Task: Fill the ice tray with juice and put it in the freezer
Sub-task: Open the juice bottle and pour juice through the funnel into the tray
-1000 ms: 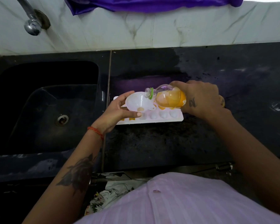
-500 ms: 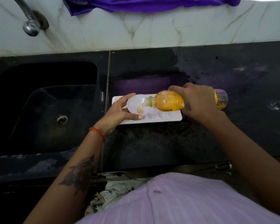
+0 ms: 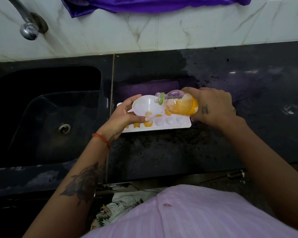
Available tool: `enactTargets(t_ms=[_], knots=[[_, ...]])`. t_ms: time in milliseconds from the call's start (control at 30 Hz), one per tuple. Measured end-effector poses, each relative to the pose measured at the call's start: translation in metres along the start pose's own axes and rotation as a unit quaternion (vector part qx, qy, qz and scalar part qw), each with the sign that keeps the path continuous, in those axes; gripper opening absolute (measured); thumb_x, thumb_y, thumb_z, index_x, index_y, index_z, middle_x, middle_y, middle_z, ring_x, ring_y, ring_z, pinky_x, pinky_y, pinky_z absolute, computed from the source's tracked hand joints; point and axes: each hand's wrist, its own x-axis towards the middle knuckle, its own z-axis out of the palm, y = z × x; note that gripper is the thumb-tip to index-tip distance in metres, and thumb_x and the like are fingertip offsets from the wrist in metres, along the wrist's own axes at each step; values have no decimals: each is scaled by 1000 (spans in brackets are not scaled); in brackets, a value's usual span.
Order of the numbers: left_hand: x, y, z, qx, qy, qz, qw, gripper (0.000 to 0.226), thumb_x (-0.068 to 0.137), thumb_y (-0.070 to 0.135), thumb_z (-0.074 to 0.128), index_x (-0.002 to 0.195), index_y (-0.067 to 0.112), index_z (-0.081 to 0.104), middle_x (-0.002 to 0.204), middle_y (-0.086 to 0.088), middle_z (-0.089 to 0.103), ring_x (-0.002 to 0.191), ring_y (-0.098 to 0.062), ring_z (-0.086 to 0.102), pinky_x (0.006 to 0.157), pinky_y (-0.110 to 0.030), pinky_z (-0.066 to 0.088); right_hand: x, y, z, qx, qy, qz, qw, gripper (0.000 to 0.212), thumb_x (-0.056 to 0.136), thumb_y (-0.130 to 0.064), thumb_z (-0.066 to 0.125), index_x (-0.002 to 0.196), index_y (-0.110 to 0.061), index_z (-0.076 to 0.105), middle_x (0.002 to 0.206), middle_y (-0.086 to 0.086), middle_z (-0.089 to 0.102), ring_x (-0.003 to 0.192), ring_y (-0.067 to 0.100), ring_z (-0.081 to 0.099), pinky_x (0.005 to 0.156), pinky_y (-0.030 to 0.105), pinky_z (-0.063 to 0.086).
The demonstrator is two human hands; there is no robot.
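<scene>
Pouring orange juice from a clear plastic bottle (image 3: 179, 104), grasped in the right grip (image 3: 213, 107), into a white funnel (image 3: 145, 105) pinched by the left grip (image 3: 126, 115). Best done tipping gently, bottle mouth just over the funnel rim, spout centred above one cell. White ice tray (image 3: 184, 125) lying flat on the black counter (image 3: 162, 152), directly beneath both grips. Cells below the left grip already orange; three cells nearer the right grip looking unfilled. Bottle roughly half full, juice pooled toward its base. Overfilling likely spills across neighbouring cells.
</scene>
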Motion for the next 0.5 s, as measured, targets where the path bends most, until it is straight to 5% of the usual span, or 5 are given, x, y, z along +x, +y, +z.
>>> enactTargets(t_ms=[233,367,500], knots=[[9,1,17,-9,-23,-5,1000,98,40,23,85,132,26,50,132,-8,54,110,-23,60,96,-37,51,-10,11,-6,-4,9,10,1000,63,77,-39,68,134,-38,42,108,5,63,99,31,59,69,31,33],[12,-1,23,25,-36,-13,999,91,50,15,87,131,31,48,133,-6,54,109,-24,58,79,-30,51,-12,15,-2,-54,6,16,998,63,80,-32,67,136,-39,38,112,6,61,98,32,60,69,31,32],[14,-2,24,44,-32,-19,998,99,39,29,86,131,32,49,129,-1,56,115,-23,57,93,-41,52,-13,15,-3,-74,0,19,997,64,81,-28,65,137,-38,37,115,7,60,101,32,59,69,33,31]])
